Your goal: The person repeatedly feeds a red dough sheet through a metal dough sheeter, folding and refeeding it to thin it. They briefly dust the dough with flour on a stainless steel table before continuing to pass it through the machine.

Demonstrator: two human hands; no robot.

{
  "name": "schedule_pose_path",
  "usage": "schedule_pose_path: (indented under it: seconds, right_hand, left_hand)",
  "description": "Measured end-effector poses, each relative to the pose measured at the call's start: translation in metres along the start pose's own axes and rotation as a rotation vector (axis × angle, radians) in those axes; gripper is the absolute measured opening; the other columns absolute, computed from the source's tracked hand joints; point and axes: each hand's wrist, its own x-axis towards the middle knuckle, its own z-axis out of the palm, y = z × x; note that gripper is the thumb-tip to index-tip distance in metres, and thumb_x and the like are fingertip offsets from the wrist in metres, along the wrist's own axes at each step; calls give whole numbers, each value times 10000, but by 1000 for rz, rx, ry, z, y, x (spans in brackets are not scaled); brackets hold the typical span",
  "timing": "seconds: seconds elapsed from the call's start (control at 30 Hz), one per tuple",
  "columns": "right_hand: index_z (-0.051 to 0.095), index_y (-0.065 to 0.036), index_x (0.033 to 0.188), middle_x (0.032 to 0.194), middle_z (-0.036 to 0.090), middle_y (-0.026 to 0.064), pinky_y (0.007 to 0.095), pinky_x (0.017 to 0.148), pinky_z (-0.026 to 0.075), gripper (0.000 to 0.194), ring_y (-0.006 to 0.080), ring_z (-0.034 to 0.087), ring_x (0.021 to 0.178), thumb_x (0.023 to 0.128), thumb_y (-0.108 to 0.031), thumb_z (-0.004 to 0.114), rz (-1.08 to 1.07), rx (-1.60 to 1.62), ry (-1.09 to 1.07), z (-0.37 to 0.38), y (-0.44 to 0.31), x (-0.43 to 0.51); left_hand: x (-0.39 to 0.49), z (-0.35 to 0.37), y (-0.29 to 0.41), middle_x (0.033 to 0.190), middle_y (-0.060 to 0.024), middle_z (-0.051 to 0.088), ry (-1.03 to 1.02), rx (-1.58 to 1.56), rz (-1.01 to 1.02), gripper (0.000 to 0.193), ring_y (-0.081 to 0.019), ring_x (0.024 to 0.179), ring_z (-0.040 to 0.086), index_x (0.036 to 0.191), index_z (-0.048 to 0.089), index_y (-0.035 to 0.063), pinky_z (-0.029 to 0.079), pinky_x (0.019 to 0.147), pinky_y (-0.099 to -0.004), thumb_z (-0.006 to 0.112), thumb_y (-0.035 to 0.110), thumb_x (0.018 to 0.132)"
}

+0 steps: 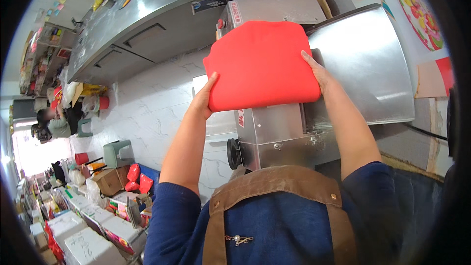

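Note:
A thick, smooth slab of red dough (261,66), seemingly folded at its near edge, is held up before me in both hands. My left hand (206,95) grips its left edge near the bottom corner, thumb on top. On the right edge, my right hand (317,71) has hold of it, thumb also on top and the other fingers mostly hidden beneath. Under the dough stands a metal dough sheeter (272,125), its middle covered by the slab. A black handwheel (233,153) is on its left side, and a broad steel tray (368,70) slopes away on its right.
A red button (221,23) sits on the machine's far housing. Along the back runs a steel counter (154,3). To the left are a green stool (117,154), a cardboard box (110,180) and stacked white boxes (92,246). Another person (60,125) sits farther off.

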Motion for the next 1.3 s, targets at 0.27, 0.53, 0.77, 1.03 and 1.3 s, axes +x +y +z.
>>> schedule_pose_path:
  seconds: [0.27, 0.53, 0.77, 1.03, 1.3]
  right_hand:
    - [488, 3, 1325, 1216, 617, 121, 353, 908, 524, 652, 205, 625, 1065, 859, -385, 728, -437, -185, -24, -41, -43, -75]
    - [463, -6, 1341, 1222, 594, 130, 360, 922, 517, 579, 215, 608, 1095, 888, -272, 708, -653, -620, 270, -70, -136, -231]
    - [357, 37, 1417, 1292, 546, 190, 358, 969, 468, 790, 232, 578, 1134, 832, -301, 765, -455, -936, 390, -58, -79, -130]
    - [128, 58, 1489, 1470, 330, 296, 454, 1127, 285, 977, 373, 334, 1374, 862, -436, 691, -681, -1831, 820, -75, -44, -68]
    - [203, -2, 1499, 1546, 264, 181, 503, 1191, 70, 641, 370, 154, 1459, 1008, -374, 381, -384, -2135, 744, -67, -24, -38]
  left_hand:
    - [-44, 81, 18, 960, -125, 688, 145, 165, 622, 477, -146, 807, 656, 1088, 623, -69, 522, 719, -286, 721, 342, 868]
    - [-11, 178, 12, 1346, -130, 548, 58, 177, 738, 681, -193, 1256, 495, 1402, 425, -24, 354, 1048, -304, 644, 408, 923]
    - [45, 46, 0, 1242, -123, 587, 406, 1, 671, 513, -185, 1135, 547, 1295, 504, -25, 406, 981, -310, 646, 295, 920]
    - [160, -69, -113, 1187, -114, 643, 318, 182, 41, 587, -241, 1067, 598, 1315, 492, 23, 439, 870, -363, 502, 488, 957]
    - [265, -52, -281, 1024, -95, 698, -133, -198, -324, 441, -172, 855, 665, 1199, 626, 45, 521, 739, -332, 533, 406, 963]
